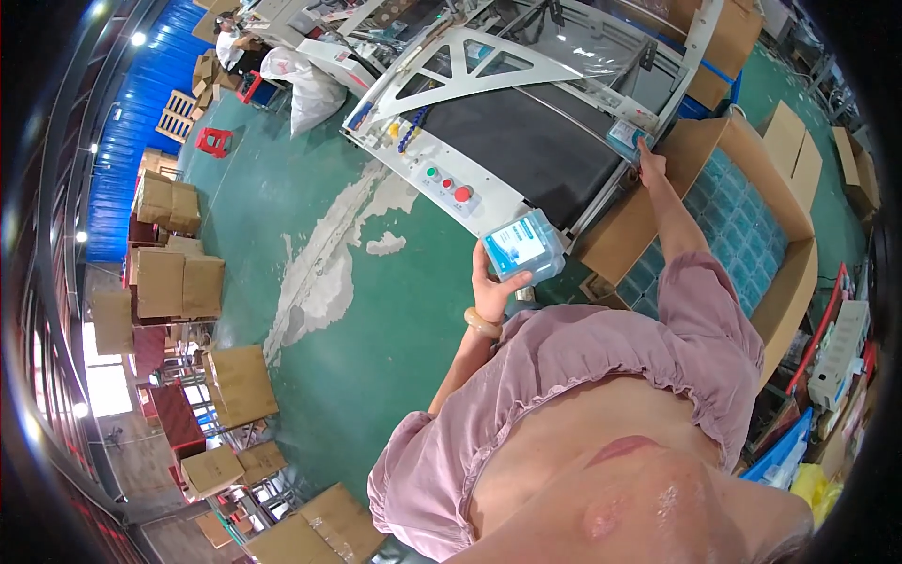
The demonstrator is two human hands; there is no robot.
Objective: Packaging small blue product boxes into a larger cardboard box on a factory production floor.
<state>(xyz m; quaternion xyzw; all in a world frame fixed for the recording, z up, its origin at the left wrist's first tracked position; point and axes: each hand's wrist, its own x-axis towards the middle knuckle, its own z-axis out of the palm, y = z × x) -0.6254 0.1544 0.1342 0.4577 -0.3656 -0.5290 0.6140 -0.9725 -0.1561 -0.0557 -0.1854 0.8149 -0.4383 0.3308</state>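
My left hand [490, 289], with a beige bangle at the wrist, is closed around a clear plastic box with a blue-and-white label [519, 246]. That box is held tilted just off the near corner of a packing machine [413, 155]. Farther off on the right, my right hand [651, 165] grips a second box of the same kind [627, 138] at the end of the machine's black belt [526, 141]. Its fingers are partly hidden behind the box. Beside my right forearm stands an open carton [678, 160] packed with rows of blue-tinted clear boxes [733, 211].
Red and green buttons [451, 185] sit on the machine's near panel. Stacked cartons [174, 282] line the left side. A white sack [305, 89] and a red stool [214, 142] stand far left, near another person [230, 45]. Peeling patches mark the green floor [376, 329].
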